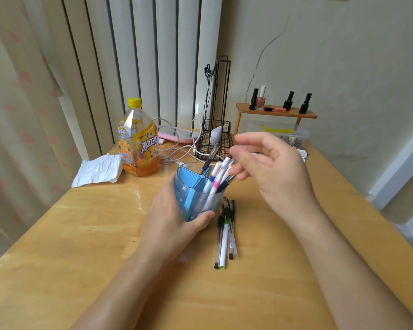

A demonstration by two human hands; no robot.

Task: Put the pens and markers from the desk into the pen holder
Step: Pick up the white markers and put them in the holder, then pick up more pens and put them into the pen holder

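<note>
The pen holder (194, 194), a translucent blue plastic tub with divided compartments, is standing on the wooden desk (81, 234) near its middle. Small white printed marks are showing on its wall; they are too small to read. The left hand (169, 217) is wrapping around its left side, fingers closed on the wall and thumb pressing at the base. Several white markers (215, 179) with blue, pink and orange bands and a dark clear-barrelled pen (209, 159) are leaning inside it. The right hand (270, 167) is hovering just above those marker tops, fingers loosely curled and parted; whether it is pinching anything cannot be told. Four pens (225, 233) are lying on the desk just right of the holder: clear barrels with black caps, and one white barrel with a green tip. Behind, a clear plastic bottle (138, 141) of orange drink with a yellow cap is bearing a label reading "冰红茶". A crumpled white tissue (98, 170) is lying beside it.
</note>
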